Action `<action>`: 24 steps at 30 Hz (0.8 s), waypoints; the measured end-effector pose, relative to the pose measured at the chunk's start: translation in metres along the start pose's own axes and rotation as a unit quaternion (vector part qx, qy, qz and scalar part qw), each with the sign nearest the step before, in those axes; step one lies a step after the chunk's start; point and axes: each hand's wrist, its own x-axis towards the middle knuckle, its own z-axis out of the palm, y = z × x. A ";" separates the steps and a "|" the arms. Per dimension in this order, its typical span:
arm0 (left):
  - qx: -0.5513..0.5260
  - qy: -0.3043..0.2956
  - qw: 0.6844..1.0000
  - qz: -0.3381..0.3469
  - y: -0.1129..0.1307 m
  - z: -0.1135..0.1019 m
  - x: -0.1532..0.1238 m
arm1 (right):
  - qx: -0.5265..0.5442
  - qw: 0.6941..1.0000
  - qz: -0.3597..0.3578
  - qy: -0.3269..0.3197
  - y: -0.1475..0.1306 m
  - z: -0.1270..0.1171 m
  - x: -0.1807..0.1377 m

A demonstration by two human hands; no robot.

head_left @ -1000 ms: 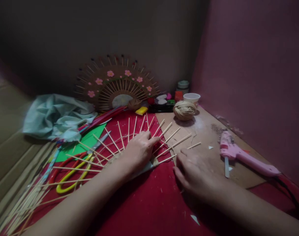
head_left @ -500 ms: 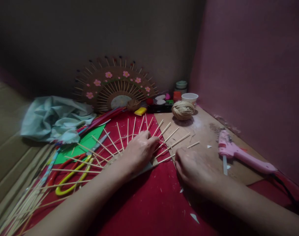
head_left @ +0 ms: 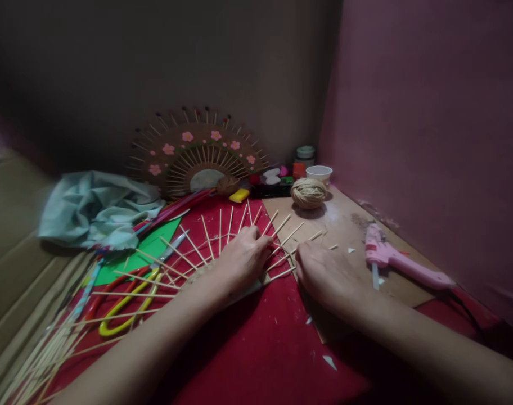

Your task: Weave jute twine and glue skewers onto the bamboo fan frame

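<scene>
- Left hand (head_left: 243,257): laid palm down, fingers pressed together, upon the hub of the half-finished skewer fan (head_left: 206,247).
- Skewer fan: spread flat on the red sheet (head_left: 260,337).
- Right hand (head_left: 322,273): knuckles up, fingers curled at the rightmost spokes; a pinch cannot be made out.
- Ball of twine (head_left: 309,193): set beyond the hands.

Dim, warm light reaches you from above and ahead, brightest on the wooden board (head_left: 345,222), where a faint sheen shows. The back wall (head_left: 113,67) sinks into near black. Your left hand (head_left: 242,259) and right hand (head_left: 319,273) throw soft shadows toward you. Grain and softness blur everything, and the edges bend and smear.
</scene>
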 end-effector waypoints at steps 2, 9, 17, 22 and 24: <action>-0.011 0.001 1.000 -0.008 0.001 -0.004 0.000 | 0.013 1.000 0.009 0.003 0.004 -0.001 0.003; -0.037 -0.073 0.995 -0.056 0.009 -0.014 0.010 | 0.176 0.984 -0.009 0.000 0.030 0.001 0.033; 0.032 -0.127 0.988 -0.082 0.016 -0.009 0.016 | 0.176 0.984 -0.030 -0.023 0.047 -0.014 0.059; 0.019 -0.132 0.988 -0.082 0.017 -0.013 0.016 | 0.153 0.988 -0.017 0.014 0.056 -0.016 0.070; 0.011 -0.128 0.988 -0.081 0.017 -0.015 0.016 | 0.151 0.988 -0.008 0.023 0.060 -0.014 0.074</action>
